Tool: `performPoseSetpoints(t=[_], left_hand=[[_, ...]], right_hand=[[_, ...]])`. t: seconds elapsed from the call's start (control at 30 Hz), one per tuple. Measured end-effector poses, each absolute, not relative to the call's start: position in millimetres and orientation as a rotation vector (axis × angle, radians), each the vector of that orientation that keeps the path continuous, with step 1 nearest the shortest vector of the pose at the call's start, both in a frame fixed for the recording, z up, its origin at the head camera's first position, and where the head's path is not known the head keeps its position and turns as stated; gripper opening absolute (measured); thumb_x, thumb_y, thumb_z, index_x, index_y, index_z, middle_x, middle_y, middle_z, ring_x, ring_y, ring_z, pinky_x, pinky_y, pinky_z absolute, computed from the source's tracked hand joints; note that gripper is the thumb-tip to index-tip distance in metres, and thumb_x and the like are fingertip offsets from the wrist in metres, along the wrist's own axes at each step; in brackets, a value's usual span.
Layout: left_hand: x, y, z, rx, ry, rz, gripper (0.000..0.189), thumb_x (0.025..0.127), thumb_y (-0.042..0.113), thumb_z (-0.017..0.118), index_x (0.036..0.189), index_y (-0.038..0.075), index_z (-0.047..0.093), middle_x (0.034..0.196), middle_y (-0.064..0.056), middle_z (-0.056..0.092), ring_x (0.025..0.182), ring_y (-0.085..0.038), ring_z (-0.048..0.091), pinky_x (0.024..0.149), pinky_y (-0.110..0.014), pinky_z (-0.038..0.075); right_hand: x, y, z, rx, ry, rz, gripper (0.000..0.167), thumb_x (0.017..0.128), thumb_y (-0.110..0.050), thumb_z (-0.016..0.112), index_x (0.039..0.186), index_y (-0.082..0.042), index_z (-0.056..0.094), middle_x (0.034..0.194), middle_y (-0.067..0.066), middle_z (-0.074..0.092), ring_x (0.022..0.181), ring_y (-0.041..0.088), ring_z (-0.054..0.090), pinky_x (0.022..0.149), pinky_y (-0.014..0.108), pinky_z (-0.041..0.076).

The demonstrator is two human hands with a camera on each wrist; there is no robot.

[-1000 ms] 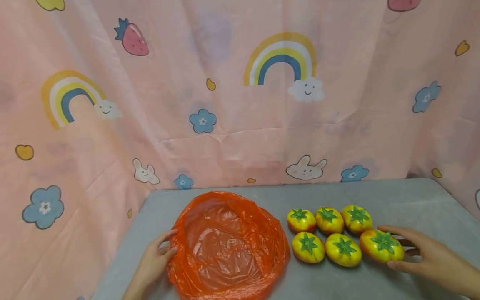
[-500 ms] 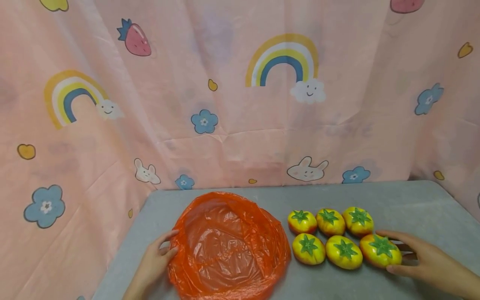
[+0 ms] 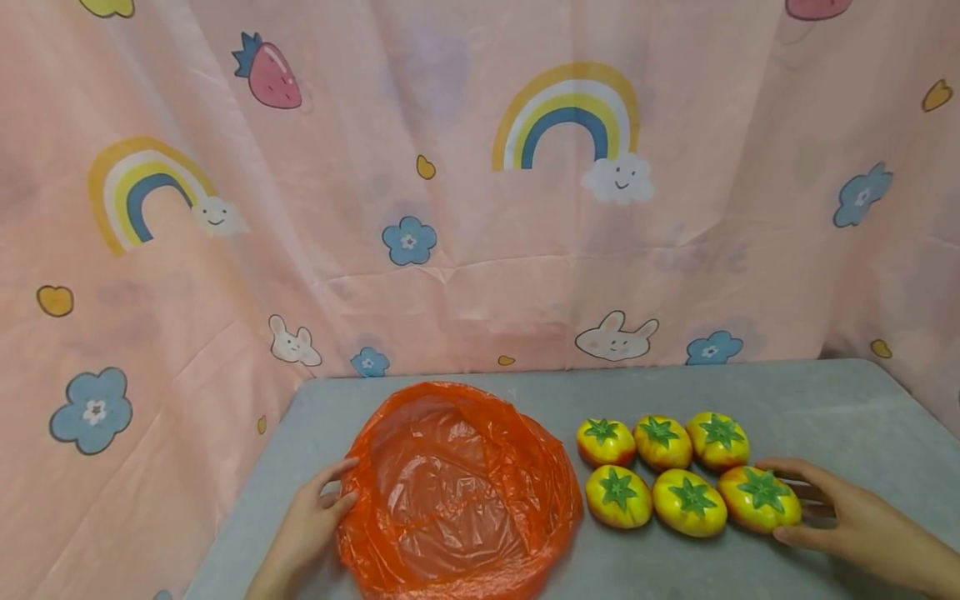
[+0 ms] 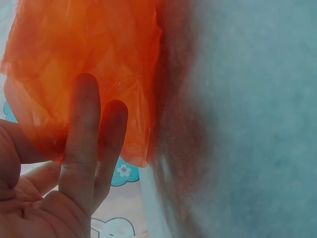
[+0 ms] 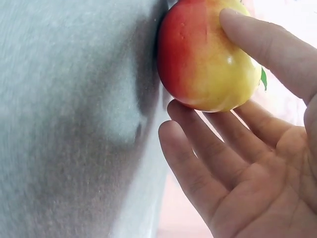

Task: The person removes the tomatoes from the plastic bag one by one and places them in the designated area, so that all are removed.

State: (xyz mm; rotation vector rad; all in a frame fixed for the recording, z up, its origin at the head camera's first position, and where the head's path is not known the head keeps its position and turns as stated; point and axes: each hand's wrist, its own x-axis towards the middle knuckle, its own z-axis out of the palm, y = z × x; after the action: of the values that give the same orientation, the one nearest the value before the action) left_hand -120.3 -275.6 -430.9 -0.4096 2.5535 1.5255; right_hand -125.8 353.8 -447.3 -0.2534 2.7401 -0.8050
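Note:
My right hand (image 3: 855, 517) holds a toy persimmon (image 3: 760, 500), yellow and red with a green star-shaped leaf cap, at the right end of the front row. In the right wrist view its thumb (image 5: 262, 47) lies on the side of the fruit and fingertips touch the other side. Beside it are two more persimmons in the front row and three in the back row (image 3: 663, 443). My left hand (image 3: 307, 512) rests against the left edge of an opened orange plastic bag (image 3: 457, 500). In the left wrist view its straight fingers (image 4: 81, 148) touch the thin film.
A grey table (image 3: 637, 567) bears the bag and the fruit. Behind and to the left hangs a pink printed curtain (image 3: 465, 317) with rainbows, flowers and rabbits. The table's back edge meets the curtain.
My right hand has brought its persimmon slightly down and left, into line with the front row. The left hand and the bag have stayed in place.

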Motion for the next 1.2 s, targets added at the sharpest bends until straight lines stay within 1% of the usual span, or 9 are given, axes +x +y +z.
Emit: performPoseSetpoints(t=[0.17, 0.23, 0.33, 0.4, 0.5, 0.67, 0.77, 1.03, 1.2], left_hand=[[-120.4, -276.1, -430.6, -0.420, 2.549, 1.532, 0.045, 0.098, 0.002, 0.058, 0.142, 0.011, 0.052, 0.133, -0.026, 0.058, 0.108, -0.032, 0.069, 0.076, -0.042, 0.062], [-120.3, -276.3, -430.5, -0.417, 2.547, 1.532, 0.045, 0.098, 0.003, 0.058, 0.142, 0.011, 0.053, 0.134, -0.026, 0.057, 0.108, -0.032, 0.069, 0.076, -0.042, 0.062], [-120.2, -276.4, -430.1, -0.393, 2.560, 1.509, 0.044, 0.098, 0.007, 0.060, 0.142, 0.011, 0.053, 0.137, -0.026, 0.055, 0.110, -0.035, 0.068, 0.076, -0.043, 0.062], [-119.9, -276.4, -429.7, -0.376, 2.570, 1.490, 0.044, 0.098, 0.009, 0.061, 0.141, 0.011, 0.053, 0.138, -0.026, 0.054, 0.112, -0.037, 0.067, 0.077, -0.044, 0.062], [-119.5, -276.1, -429.0, -0.356, 2.582, 1.470, 0.044, 0.097, 0.012, 0.063, 0.141, 0.011, 0.054, 0.139, -0.026, 0.054, 0.114, -0.039, 0.066, 0.078, -0.044, 0.062], [-119.0, -276.8, -427.8, -0.351, 2.573, 1.465, 0.045, 0.097, 0.015, 0.063, 0.141, 0.011, 0.053, 0.140, -0.025, 0.054, 0.115, -0.040, 0.066, 0.078, -0.044, 0.062], [-118.7, -277.2, -427.8, -0.344, 2.573, 1.465, 0.045, 0.097, 0.015, 0.063, 0.141, 0.011, 0.053, 0.139, -0.024, 0.054, 0.114, -0.039, 0.066, 0.078, -0.044, 0.062], [-118.3, -276.5, -426.6, -0.302, 2.593, 1.443, 0.044, 0.097, 0.013, 0.063, 0.140, 0.010, 0.054, 0.145, -0.026, 0.049, 0.119, -0.045, 0.062, 0.081, -0.045, 0.062], [-117.3, -277.3, -425.1, -0.301, 2.598, 1.419, 0.044, 0.098, 0.016, 0.063, 0.141, 0.011, 0.054, 0.149, -0.026, 0.045, 0.123, -0.047, 0.058, 0.084, -0.046, 0.061]], right_hand=[[-123.7, 355.1, -446.4, -0.285, 2.782, -0.768, 0.080, 0.083, -0.043, 0.078, 0.143, -0.003, 0.043, 0.142, 0.029, 0.049, 0.103, -0.001, 0.060, 0.075, 0.023, 0.057], [-123.3, 354.5, -445.4, -0.282, 2.780, -0.764, 0.081, 0.082, -0.043, 0.078, 0.144, -0.003, 0.043, 0.142, 0.029, 0.048, 0.102, -0.002, 0.060, 0.074, 0.022, 0.057], [-123.3, 353.7, -443.9, -0.298, 2.767, -0.783, 0.081, 0.084, -0.039, 0.078, 0.144, 0.000, 0.042, 0.142, 0.032, 0.046, 0.105, 0.011, 0.064, 0.077, 0.034, 0.060], [-123.5, 353.0, -442.9, -0.295, 2.753, -0.783, 0.081, 0.084, -0.038, 0.078, 0.144, 0.003, 0.041, 0.143, 0.035, 0.044, 0.106, 0.029, 0.065, 0.078, 0.040, 0.059], [-123.2, 352.3, -441.6, -0.287, 2.731, -0.788, 0.082, 0.085, -0.036, 0.077, 0.144, 0.006, 0.039, 0.142, 0.037, 0.042, 0.108, 0.041, 0.063, 0.079, 0.040, 0.060], [-122.2, 352.5, -440.6, -0.292, 2.727, -0.795, 0.080, 0.085, -0.034, 0.078, 0.143, 0.006, 0.041, 0.140, 0.039, 0.044, 0.106, 0.042, 0.064, 0.073, 0.025, 0.057], [-122.6, 353.1, -440.7, -0.294, 2.719, -0.806, 0.078, 0.086, -0.033, 0.077, 0.143, 0.006, 0.041, 0.138, 0.039, 0.045, 0.104, 0.040, 0.065, 0.071, 0.021, 0.055], [-120.9, 354.3, -444.0, -0.221, 2.706, -0.816, 0.083, 0.085, -0.038, 0.078, 0.145, 0.004, 0.039, 0.140, 0.038, 0.044, 0.105, 0.037, 0.064, 0.073, 0.028, 0.057], [-121.0, 353.5, -445.8, -0.209, 2.724, -0.820, 0.085, 0.084, -0.040, 0.078, 0.145, 0.003, 0.038, 0.141, 0.039, 0.042, 0.106, 0.039, 0.064, 0.078, 0.043, 0.059]])
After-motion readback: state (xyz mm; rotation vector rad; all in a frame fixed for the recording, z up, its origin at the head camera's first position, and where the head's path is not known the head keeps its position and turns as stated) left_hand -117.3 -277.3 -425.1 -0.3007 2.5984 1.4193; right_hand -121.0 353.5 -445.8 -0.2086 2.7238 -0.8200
